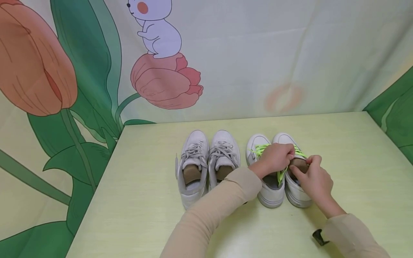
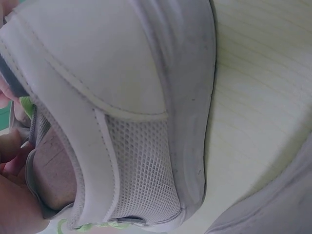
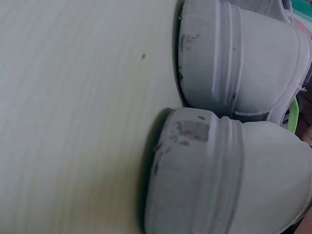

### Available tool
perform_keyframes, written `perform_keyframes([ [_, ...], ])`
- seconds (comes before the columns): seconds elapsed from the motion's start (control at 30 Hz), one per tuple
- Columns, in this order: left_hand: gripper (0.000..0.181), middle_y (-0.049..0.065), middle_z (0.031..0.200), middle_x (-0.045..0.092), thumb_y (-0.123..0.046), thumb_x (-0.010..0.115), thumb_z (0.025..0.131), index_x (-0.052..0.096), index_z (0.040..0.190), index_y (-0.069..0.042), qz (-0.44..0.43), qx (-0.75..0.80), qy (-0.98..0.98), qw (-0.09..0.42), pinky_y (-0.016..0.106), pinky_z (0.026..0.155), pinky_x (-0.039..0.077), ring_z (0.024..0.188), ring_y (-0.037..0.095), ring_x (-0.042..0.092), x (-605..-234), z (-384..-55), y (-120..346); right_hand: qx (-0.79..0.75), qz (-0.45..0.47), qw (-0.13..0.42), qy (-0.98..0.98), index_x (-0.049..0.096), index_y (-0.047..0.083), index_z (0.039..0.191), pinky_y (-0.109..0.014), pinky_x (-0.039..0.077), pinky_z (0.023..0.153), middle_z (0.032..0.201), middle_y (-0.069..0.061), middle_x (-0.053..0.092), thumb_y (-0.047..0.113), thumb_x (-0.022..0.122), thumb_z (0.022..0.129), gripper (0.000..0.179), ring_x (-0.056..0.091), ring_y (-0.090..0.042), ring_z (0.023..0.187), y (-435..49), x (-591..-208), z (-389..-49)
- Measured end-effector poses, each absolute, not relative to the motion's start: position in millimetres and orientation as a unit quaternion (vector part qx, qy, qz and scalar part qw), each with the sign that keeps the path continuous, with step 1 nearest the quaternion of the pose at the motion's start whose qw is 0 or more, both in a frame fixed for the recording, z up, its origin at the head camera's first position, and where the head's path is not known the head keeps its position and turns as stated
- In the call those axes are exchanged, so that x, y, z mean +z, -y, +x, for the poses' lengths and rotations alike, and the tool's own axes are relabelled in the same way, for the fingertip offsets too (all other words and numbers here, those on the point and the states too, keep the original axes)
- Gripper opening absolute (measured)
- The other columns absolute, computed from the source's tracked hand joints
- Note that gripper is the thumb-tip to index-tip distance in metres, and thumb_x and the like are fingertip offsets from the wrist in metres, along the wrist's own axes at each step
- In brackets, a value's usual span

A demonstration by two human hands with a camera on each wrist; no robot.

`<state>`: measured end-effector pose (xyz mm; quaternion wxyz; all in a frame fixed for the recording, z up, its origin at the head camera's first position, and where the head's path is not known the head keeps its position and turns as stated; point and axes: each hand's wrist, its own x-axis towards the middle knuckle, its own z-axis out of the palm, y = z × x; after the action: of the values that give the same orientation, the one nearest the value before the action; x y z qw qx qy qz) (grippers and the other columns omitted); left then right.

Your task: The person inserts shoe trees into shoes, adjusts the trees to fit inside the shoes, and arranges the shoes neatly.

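A pair of white sneakers with bright green laces stands on the table, toes away from me. Over the right sneaker (image 1: 298, 195) of this pair, my left hand (image 1: 275, 157) has curled fingers, thumb and forefinger together at the green shoelace (image 1: 299, 152). My right hand (image 1: 316, 179) is at the same shoe's opening, thumb by the brown tongue (image 1: 299, 165) and fingertips at the eyelet edge; whether it pinches anything is unclear. Beside it is the left sneaker (image 1: 271, 197), its mesh side (image 2: 141, 165) filling the left wrist view. Both heels (image 3: 273, 170) show in the right wrist view.
Left of my hands stands another pair of white sneakers (image 1: 196, 139) with grey laces, partly behind my left sleeve (image 1: 213, 204). A printed cloth backdrop (image 1: 242, 71) rises behind the pale table (image 1: 138, 197). A small black piece (image 1: 319, 237) sits at my right cuff.
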<state>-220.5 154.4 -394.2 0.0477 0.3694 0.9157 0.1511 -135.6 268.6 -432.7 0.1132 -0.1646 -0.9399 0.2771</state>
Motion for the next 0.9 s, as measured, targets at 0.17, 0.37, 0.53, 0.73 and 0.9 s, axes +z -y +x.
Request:
perform_keyframes([
  [0.17,0.009,-0.011,0.071,0.051,-0.024,0.049,0.089,0.054,0.081,-0.021,0.367,0.153,-0.916,0.047,0.016,0.056,0.035,0.066,0.005,0.048,-393.0,-220.9,-152.5,0.295,-0.162,0.105,0.936,0.034,0.003,0.104,-0.029,0.028,0.048,0.065,-0.012,0.053,0.040,0.059,0.081,0.050,0.047,-0.024,0.056,-269.1,-431.9,-136.7],
  [0.37,0.009,-0.011,0.072,0.052,-0.024,0.050,0.089,0.055,0.082,-0.021,0.363,0.153,-0.918,0.047,0.016,0.056,0.035,0.067,0.005,0.048,-390.9,-220.7,-151.1,0.311,-0.181,0.100,0.928,0.034,0.004,0.106,-0.029,0.026,0.048,0.067,-0.012,0.054,0.044,0.061,0.078,0.056,0.044,-0.022,0.055,-272.1,-432.1,-138.5],
  [0.53,0.008,-0.012,0.070,0.053,-0.025,0.051,0.088,0.055,0.081,-0.022,0.355,0.158,-0.919,0.064,0.016,0.057,0.035,0.066,0.004,0.049,-389.3,-220.0,-151.8,0.304,-0.174,0.105,0.931,0.039,0.003,0.108,-0.029,0.028,0.048,0.075,-0.017,0.060,0.050,0.062,0.075,0.061,0.050,-0.025,0.058,-275.1,-431.6,-140.1],
  [0.73,0.004,-0.012,0.070,0.053,-0.025,0.052,0.085,0.053,0.083,-0.023,0.361,0.147,-0.917,0.082,0.015,0.055,0.035,0.064,0.004,0.049,-388.6,-218.9,-151.6,0.308,-0.116,0.114,0.937,0.045,0.001,0.105,-0.026,0.035,0.051,0.083,-0.022,0.064,0.042,0.061,0.079,0.051,0.058,-0.030,0.067,-283.3,-428.4,-137.6],
  [0.9,0.015,-0.012,0.071,0.051,-0.034,0.059,0.082,0.051,0.086,-0.022,0.370,0.131,-0.916,0.084,0.016,0.053,0.034,0.064,0.005,0.049,-389.6,-219.1,-150.7,0.331,-0.101,0.167,0.923,0.053,0.003,0.093,-0.019,0.039,0.048,0.080,-0.019,0.066,0.022,0.059,0.082,0.023,0.056,-0.005,0.061,-293.4,-426.2,-135.4],
])
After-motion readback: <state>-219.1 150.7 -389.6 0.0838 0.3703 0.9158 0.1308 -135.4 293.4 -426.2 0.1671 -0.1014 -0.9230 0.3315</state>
